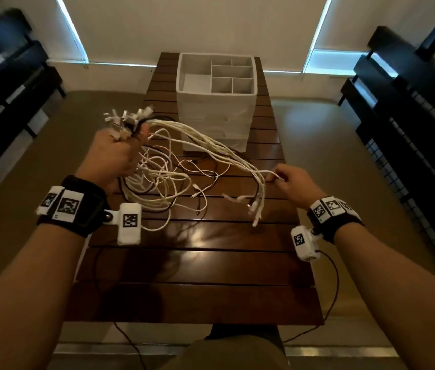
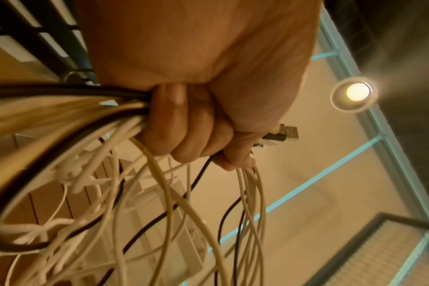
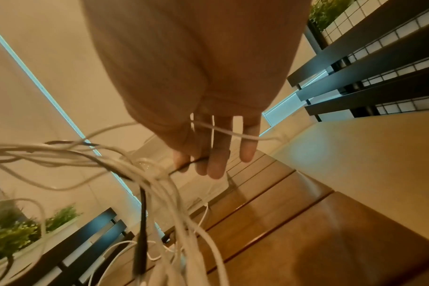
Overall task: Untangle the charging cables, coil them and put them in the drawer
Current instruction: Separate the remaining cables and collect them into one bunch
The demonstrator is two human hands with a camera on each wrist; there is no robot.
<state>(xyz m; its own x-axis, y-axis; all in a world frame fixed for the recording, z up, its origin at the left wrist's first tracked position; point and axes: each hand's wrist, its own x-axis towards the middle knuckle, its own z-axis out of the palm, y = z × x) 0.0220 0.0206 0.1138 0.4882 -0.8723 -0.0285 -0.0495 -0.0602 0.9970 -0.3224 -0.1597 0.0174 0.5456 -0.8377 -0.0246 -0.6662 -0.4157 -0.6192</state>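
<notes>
Head view puts my two forearms nearest, each strapped with a black band carrying white tagged blocks. Beyond the right band, my right hand [image 1: 295,184] hovers low over the slatted wooden table [image 1: 197,276], thumb and forefinger pinched on a single white strand [image 3: 223,131]; the right wrist view shows that strand running across my fingers [image 3: 217,160], which point down toward the boards. Just left of that pinch, a sheaf of pale cables bends over and hangs with its plug ends dangling above the table. My left hand [image 1: 112,156] is raised higher, fist wrapped tight round the bundle of charging cables [image 1: 173,166]; the left wrist view shows the fingers [image 2: 184,125] curled fully around white and black leads, with a USB plug [image 2: 285,133] poking out past the thumb side. Above that fist a cluster of connector ends [image 1: 128,117] sticks up. Below it, the loose loops sag in a tangle, some lying on the boards between my two hands. Farther off, past both grips, a white fabric drawer box [image 1: 216,102] with divided compartments stands on the table's far end.
</notes>
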